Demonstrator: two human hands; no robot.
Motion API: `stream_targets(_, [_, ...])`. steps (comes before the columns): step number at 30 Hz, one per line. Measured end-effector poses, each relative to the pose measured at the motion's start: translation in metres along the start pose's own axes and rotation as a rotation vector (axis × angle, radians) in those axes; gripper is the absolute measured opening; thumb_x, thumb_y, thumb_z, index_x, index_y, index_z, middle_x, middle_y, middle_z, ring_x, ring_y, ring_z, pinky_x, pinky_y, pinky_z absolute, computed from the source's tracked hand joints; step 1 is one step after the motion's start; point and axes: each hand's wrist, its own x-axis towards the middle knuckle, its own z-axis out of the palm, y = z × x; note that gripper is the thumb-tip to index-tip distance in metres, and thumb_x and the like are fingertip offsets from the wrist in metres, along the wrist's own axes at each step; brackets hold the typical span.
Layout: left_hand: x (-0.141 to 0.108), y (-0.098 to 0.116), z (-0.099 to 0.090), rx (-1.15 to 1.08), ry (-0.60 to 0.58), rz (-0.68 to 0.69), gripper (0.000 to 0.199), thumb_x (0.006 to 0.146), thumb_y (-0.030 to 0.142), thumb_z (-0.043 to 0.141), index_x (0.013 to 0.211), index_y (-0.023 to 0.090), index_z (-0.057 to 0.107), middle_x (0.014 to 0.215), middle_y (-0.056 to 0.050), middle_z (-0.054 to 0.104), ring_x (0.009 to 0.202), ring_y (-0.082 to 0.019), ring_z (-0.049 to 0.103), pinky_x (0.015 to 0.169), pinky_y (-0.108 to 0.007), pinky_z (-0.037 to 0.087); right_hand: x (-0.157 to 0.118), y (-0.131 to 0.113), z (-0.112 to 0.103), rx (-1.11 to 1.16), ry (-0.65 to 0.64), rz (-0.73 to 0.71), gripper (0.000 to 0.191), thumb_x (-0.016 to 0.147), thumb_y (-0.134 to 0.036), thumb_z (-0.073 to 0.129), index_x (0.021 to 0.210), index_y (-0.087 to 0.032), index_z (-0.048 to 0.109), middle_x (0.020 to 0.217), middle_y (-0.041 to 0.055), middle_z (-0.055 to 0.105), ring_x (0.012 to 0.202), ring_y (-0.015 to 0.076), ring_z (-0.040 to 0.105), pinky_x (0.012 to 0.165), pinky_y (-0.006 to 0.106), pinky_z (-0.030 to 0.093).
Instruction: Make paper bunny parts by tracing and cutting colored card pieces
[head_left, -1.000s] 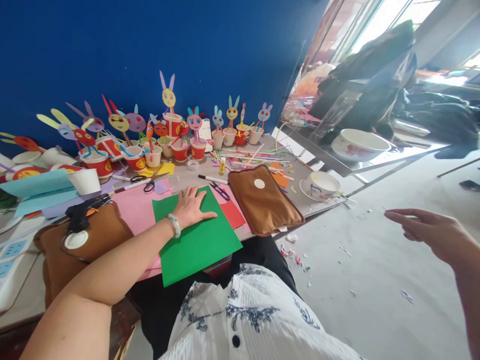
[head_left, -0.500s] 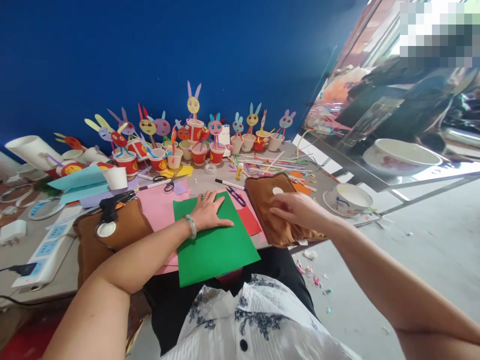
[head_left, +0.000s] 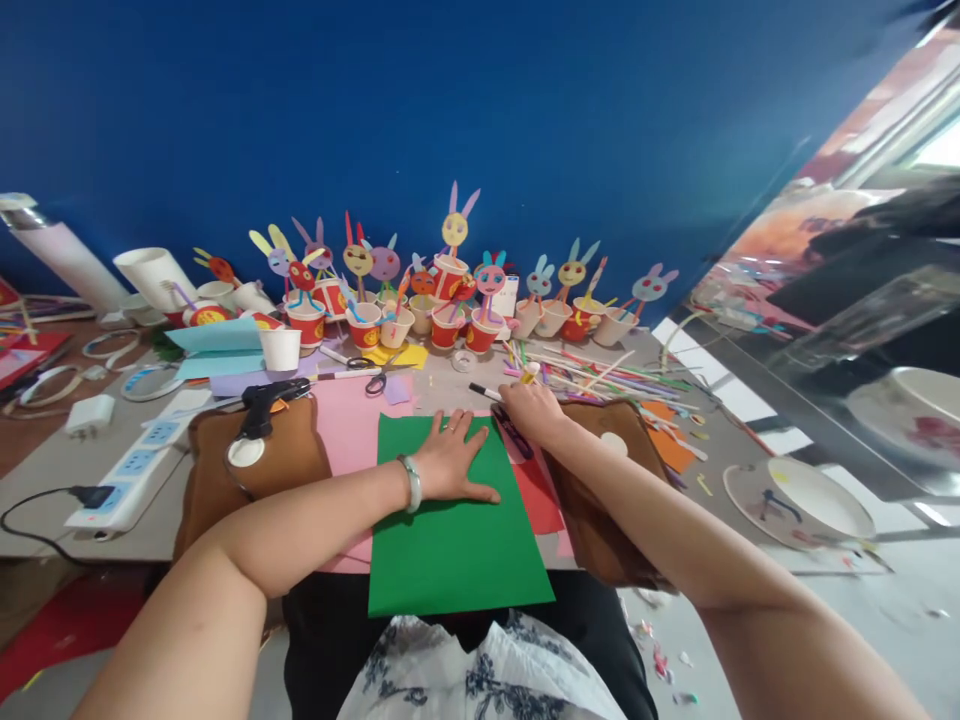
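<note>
A sheet of green paper (head_left: pixel 457 560) lies over pink paper (head_left: pixel 352 420) at the table's front edge. My left hand (head_left: pixel 450 465) is spread flat on the green sheet, fingers apart, holding nothing. Just beyond its upper right corner, my right hand (head_left: pixel 531 412) has its bent fingers closed at the end of a black-and-white marker (head_left: pixel 485 392), which still lies on the table. Beneath that hand is a dark-handled tool (head_left: pixel 513 434), partly covered. Red paper (head_left: pixel 541 500) shows between the green sheet and a brown cushion (head_left: pixel 600 500).
Paper cups with bunny-faced figures (head_left: pixel 491 325) line the blue wall. Left are a glue gun (head_left: pixel 266 405), another brown cushion (head_left: pixel 289 460) and a power strip (head_left: pixel 142 465). Scissors (head_left: pixel 379 380) lie behind the paper, colored sticks (head_left: pixel 600 365) at right, a bowl (head_left: pixel 810 500) at far right.
My right hand has moved left from the right cushion to the marker. My left hand stays flat on the green paper. The view has turned slightly left.
</note>
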Motion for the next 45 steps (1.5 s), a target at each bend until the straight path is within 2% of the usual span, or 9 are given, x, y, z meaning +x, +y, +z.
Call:
stream_targets(4, [-0.001,0.001,0.001,-0.018,0.034,0.005,0.112,0.072,0.087,0.056,0.152,0.01,0.04,0.16,-0.031,0.026,0.151,-0.044,0.023,0.12,-0.065,0.014,0.006,0.004,0.009,-0.011,0.112,0.049,0.037,0.098,-0.013,0.033,0.121,-0.011,0.061,0.125,0.0225,0.064,0.104,0.029,0.069,0.078,0.033,0.048])
stream_targets(7, [-0.001,0.002,0.004,-0.002,0.057,0.002,0.11,0.071,0.087,0.057,0.15,0.011,0.043,0.158,-0.029,0.032,0.15,-0.044,0.027,0.12,-0.065,0.015,0.0,0.008,0.01,0.079,0.151,0.032,0.025,0.097,-0.027,0.045,0.11,-0.016,0.064,0.113,0.0155,0.07,0.098,0.0266,0.069,0.072,0.031,0.045])
stream_targets(10, [-0.001,0.005,0.005,0.033,0.068,0.009,0.107,0.074,0.085,0.056,0.148,0.01,0.044,0.153,-0.028,0.041,0.147,-0.042,0.031,0.121,-0.061,0.016,-0.009,0.013,0.009,0.188,0.062,-0.074,0.018,0.087,-0.036,0.062,0.094,-0.02,0.065,0.095,0.0087,0.073,0.09,0.0249,0.067,0.066,0.029,0.04])
stream_targets(13, [-0.002,0.007,0.003,0.058,0.054,0.021,0.104,0.077,0.085,0.053,0.148,0.009,0.044,0.15,-0.027,0.044,0.146,-0.041,0.033,0.12,-0.059,0.018,-0.013,0.017,0.011,0.212,-0.021,-0.14,0.01,0.081,-0.028,0.066,0.087,-0.02,0.064,0.09,0.0071,0.072,0.083,0.023,0.066,0.063,0.029,0.036])
stream_targets(18, [-0.003,0.009,0.0,0.103,0.035,0.04,0.102,0.08,0.082,0.051,0.149,0.008,0.043,0.15,-0.028,0.044,0.144,-0.042,0.036,0.118,-0.058,0.022,-0.01,0.017,0.016,0.162,0.078,-0.024,0.013,0.089,-0.018,0.054,0.098,-0.017,0.063,0.104,0.0122,0.07,0.09,0.0235,0.066,0.065,0.029,0.035])
stream_targets(23, [-0.003,0.011,0.005,0.178,0.047,0.064,0.096,0.082,0.082,0.048,0.147,0.012,0.048,0.152,-0.028,0.043,0.143,-0.042,0.038,0.114,-0.053,0.03,0.0,0.007,0.001,0.131,0.164,-0.046,0.023,0.096,-0.03,0.051,0.111,-0.017,0.063,0.111,0.0116,0.07,0.097,0.0264,0.067,0.068,0.03,0.039])
stream_targets(30, [-0.007,0.012,0.01,0.271,0.146,0.119,0.088,0.087,0.079,0.042,0.142,0.01,0.052,0.145,-0.027,0.051,0.136,-0.039,0.047,0.108,-0.05,0.037,0.06,-0.01,-0.02,0.09,0.151,-0.042,0.041,0.097,-0.027,0.049,0.135,-0.018,0.056,0.129,0.0177,0.065,0.113,0.0303,0.064,0.091,0.038,0.046])
stream_targets(37, [-0.007,0.015,0.016,0.346,0.194,0.152,0.083,0.091,0.074,0.04,0.138,0.007,0.054,0.139,-0.025,0.056,0.129,-0.039,0.052,0.103,-0.045,0.04,0.089,-0.022,-0.013,0.13,0.142,-0.032,0.033,0.093,-0.017,0.049,0.121,-0.012,0.066,0.119,0.0196,0.068,0.107,0.0288,0.066,0.084,0.034,0.049])
stream_targets(45, [-0.007,0.015,0.014,0.3,0.214,0.154,0.084,0.091,0.073,0.041,0.137,0.005,0.055,0.136,-0.026,0.057,0.128,-0.038,0.051,0.104,-0.047,0.039,0.058,-0.014,-0.008,0.351,0.255,-0.081,0.027,0.096,-0.031,0.051,0.108,-0.013,0.066,0.117,0.016,0.065,0.106,0.0236,0.062,0.091,0.033,0.049])
